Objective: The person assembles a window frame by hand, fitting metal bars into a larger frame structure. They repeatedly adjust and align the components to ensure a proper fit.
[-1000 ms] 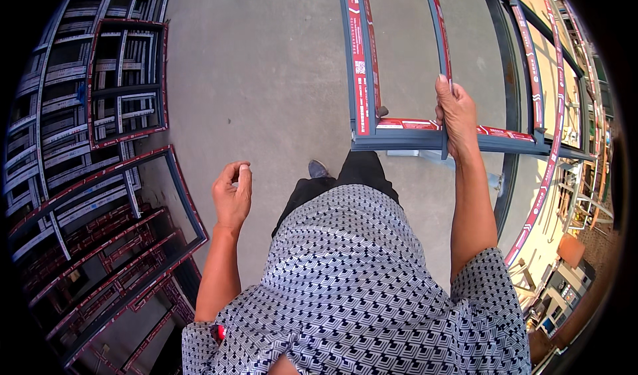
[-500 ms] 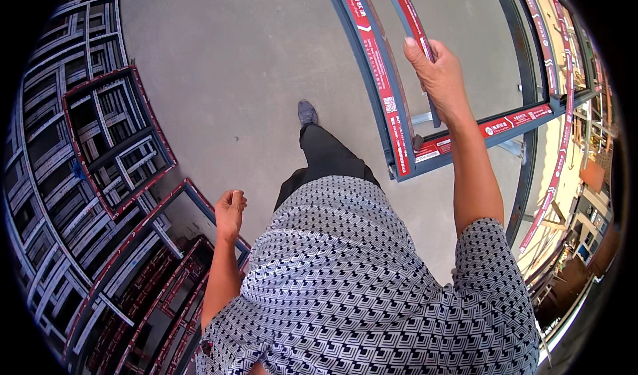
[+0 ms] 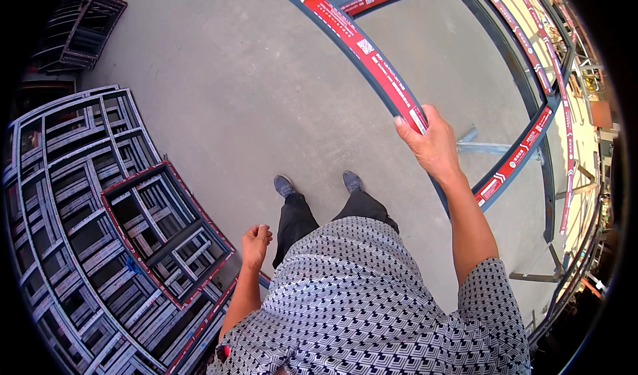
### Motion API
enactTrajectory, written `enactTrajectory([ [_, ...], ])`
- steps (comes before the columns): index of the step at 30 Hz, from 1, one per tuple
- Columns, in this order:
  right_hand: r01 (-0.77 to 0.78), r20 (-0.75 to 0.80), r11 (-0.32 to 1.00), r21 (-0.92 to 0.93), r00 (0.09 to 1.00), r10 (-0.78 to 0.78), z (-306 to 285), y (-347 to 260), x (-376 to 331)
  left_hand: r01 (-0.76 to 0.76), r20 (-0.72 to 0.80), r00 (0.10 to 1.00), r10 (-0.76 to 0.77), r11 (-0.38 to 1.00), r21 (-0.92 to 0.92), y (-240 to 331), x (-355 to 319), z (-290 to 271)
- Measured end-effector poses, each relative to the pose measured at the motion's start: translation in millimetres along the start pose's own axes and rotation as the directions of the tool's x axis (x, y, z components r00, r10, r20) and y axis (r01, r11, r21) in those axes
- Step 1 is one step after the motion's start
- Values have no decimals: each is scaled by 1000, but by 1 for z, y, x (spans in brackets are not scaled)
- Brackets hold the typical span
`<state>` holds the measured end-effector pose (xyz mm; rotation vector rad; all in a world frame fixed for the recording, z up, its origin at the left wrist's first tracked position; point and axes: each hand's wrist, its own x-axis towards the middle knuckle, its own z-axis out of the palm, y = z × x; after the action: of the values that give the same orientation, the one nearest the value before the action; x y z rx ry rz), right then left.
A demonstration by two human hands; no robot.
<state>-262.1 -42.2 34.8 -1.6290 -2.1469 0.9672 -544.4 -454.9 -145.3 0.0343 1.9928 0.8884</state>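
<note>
A large dark grey metal frame, like a window frame, with red printed tape along its bars (image 3: 372, 59) stands at my right. My right hand (image 3: 432, 145) is wrapped round its near bar, thumb on the taped face and fingers out of sight beyond. Crossbars run from this bar toward the right. My left hand (image 3: 255, 245) hangs beside my left hip with its fingers curled in; nothing shows in it. To its left lies a red-edged rectangular frame (image 3: 143, 252) on a stack of grey frames (image 3: 70, 229).
More dark frames (image 3: 93, 32) are piled at the far left. A bare metal bar (image 3: 495, 148) shows through the held frame above the grey concrete floor (image 3: 219, 109). Along the right edge stand further taped bars (image 3: 565, 169) and cluttered items beside a sunlit strip.
My view has shifted across the floor, and both my shoes now show. The near bar of the frame has swung to a steeper slant, with my right hand lower on it. The stack at left appears farther down.
</note>
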Motion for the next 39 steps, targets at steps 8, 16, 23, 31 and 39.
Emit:
enactTrajectory([
  [8, 238, -277, 928, -288, 906, -319, 91, -66, 8, -438, 115, 897, 426, 824, 360, 207, 102, -79],
  [16, 445, -231, 837, -320, 820, -524, 149, -156, 79, -714, 73, 655, 752, 584, 387, 356, 162, -137],
  [23, 577, -183, 759, -300, 747, -640, 198, -216, 215, -839, 37, 427, 904, 380, 391, 475, 236, -157],
  [31, 530, 31, 847, 43, 847, -532, 261, -336, 368, -671, -102, 728, 677, 736, 90, 540, 335, -187],
  [39, -2, 178, 850, 527, 978, -108, 317, -426, 493, -451, -70, 888, 454, 891, 46, 553, 467, -217],
])
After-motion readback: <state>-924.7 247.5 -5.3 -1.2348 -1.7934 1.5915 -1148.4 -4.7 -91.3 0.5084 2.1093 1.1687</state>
